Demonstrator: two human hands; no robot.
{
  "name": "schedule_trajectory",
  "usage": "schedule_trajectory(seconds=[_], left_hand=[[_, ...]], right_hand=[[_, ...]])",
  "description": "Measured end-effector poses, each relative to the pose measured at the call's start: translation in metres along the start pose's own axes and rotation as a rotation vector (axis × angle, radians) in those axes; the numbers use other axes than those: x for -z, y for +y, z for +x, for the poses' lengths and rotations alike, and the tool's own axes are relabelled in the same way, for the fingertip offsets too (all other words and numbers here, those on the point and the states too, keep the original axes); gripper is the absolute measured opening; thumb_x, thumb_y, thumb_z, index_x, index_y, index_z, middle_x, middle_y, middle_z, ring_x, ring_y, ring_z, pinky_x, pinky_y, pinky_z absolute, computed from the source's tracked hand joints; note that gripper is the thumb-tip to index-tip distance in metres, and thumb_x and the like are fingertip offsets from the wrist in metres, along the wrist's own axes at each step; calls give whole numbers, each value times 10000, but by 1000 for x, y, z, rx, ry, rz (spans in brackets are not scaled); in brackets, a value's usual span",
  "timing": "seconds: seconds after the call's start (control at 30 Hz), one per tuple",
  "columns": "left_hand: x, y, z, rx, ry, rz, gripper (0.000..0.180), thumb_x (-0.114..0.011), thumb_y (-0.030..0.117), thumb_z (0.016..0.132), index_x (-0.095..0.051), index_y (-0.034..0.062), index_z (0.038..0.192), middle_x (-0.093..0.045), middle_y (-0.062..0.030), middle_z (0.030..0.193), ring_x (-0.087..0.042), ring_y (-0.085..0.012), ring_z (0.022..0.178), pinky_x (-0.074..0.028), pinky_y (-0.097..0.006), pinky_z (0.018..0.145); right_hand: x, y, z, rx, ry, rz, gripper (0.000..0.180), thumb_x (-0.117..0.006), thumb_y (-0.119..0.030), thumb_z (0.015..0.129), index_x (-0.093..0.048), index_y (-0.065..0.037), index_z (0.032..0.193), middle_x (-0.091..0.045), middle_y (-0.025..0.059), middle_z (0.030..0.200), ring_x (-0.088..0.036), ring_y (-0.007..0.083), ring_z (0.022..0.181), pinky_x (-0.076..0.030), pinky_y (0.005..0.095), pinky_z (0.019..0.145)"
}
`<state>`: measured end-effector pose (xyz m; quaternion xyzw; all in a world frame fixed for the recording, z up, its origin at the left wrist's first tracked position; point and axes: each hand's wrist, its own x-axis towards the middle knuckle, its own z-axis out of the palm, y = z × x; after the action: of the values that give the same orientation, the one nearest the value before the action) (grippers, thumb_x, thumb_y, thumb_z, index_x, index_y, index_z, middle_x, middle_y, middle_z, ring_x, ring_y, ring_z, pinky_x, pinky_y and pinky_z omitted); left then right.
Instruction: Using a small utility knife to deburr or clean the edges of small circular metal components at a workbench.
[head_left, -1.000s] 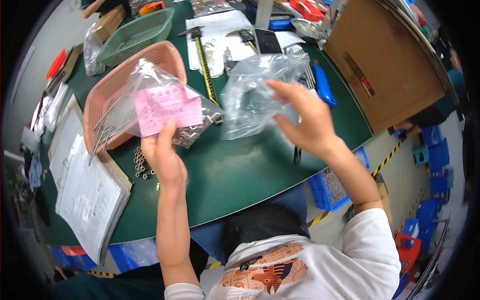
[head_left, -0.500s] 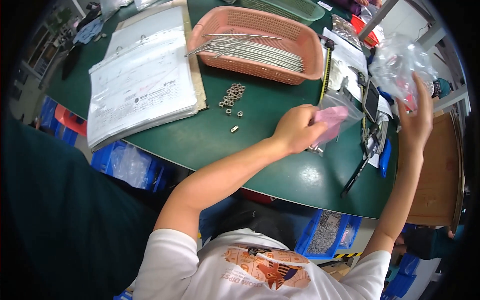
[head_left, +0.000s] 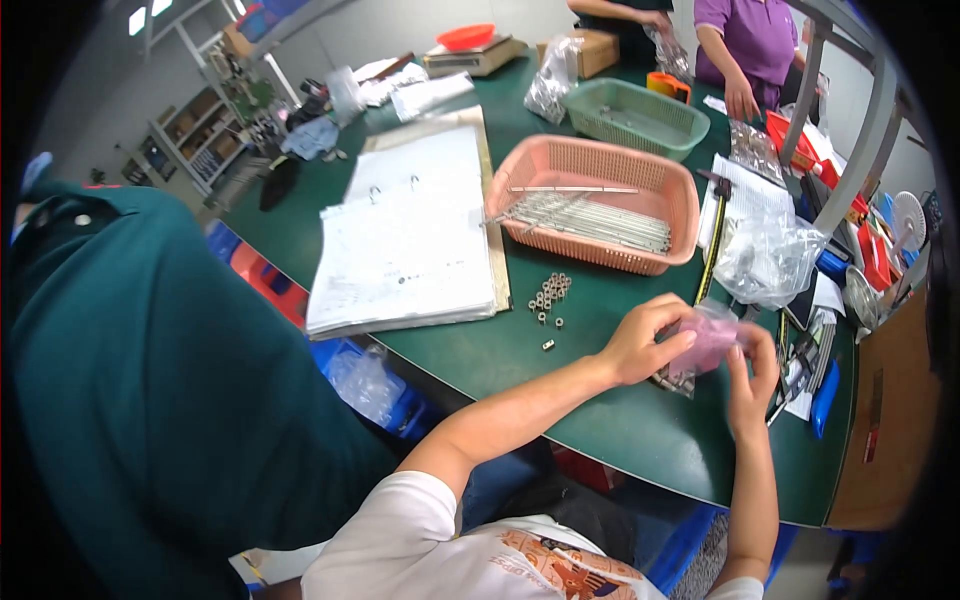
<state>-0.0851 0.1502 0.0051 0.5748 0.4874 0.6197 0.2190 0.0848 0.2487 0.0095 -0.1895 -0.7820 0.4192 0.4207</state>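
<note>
Between my hands is a small clear plastic bag [head_left: 716, 322] with a pink slip inside. Small metal parts [head_left: 674, 380] show at its lower end. My left hand [head_left: 646, 342] is closed on the bag's left side, thumb over the slip. My right hand [head_left: 752, 378] pinches the bag's right edge, its fingertips slightly blurred. Left of my left hand, several small metal nuts [head_left: 550, 290] lie grouped on the green table [head_left: 450, 358]. One longer metal piece [head_left: 548, 345] lies apart from them, nearer to me.
A pink basket [head_left: 590, 262] of metal rods stands beyond the nuts, a green basket [head_left: 640, 132] behind it. An open binder [head_left: 405, 270] lies left. Right are a large crumpled plastic bag [head_left: 765, 260], tools and a cardboard box [head_left: 885, 420]. A person in dark green [head_left: 190, 380] is close left.
My right hand has left the large clear bag, which now rests on the table, and has come left to the small bag. My left hand still holds the small bag. The view has shifted.
</note>
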Motion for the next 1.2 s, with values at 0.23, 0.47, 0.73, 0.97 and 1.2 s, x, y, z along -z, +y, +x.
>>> schedule_trajectory(seconds=[0.23,0.47,0.73,0.97,1.2], left_hand=[[1,26,3,-35,-96,73,150,-520,39,841,-595,-15,960,-530,-69,925,-514,-130,834,-420,-253,743],[14,46,1,44,-190,-85,232,-544,85,825,-578,-43,1016,-528,-84,969,-518,-157,898,-413,-264,805],[1,45,6,86,-301,-31,384,-504,186,851,-512,-37,1163,-479,-119,1145,-469,-198,1061,-357,-298,917],[-2,38,8,186,-389,-325,514,-515,249,852,-393,-27,1268,-457,-112,1197,-466,-180,1085,-356,-301,932],[-11,28,1,433,-388,-453,470,-477,233,889,-410,-27,1275,-516,-119,1183,-490,-177,1085,-361,-297,938]], right_hand=[[9,-21,-6,265,204,-134,236,-653,-17,731,-571,21,949,-621,115,866,-605,175,736,-470,268,678],[-1,-27,6,328,87,-51,124,-644,-12,732,-594,-2,845,-625,103,758,-615,202,663,-473,277,603],[3,-24,2,361,109,-51,77,-630,-10,721,-586,-4,784,-622,103,725,-609,221,639,-459,295,565],[0,-25,1,306,152,30,58,-627,-34,734,-588,9,737,-609,107,679,-587,213,598,-452,286,557],[9,-25,2,429,362,-297,129,-643,-70,728,-598,-22,838,-603,120,887,-582,266,788,-455,316,676]])
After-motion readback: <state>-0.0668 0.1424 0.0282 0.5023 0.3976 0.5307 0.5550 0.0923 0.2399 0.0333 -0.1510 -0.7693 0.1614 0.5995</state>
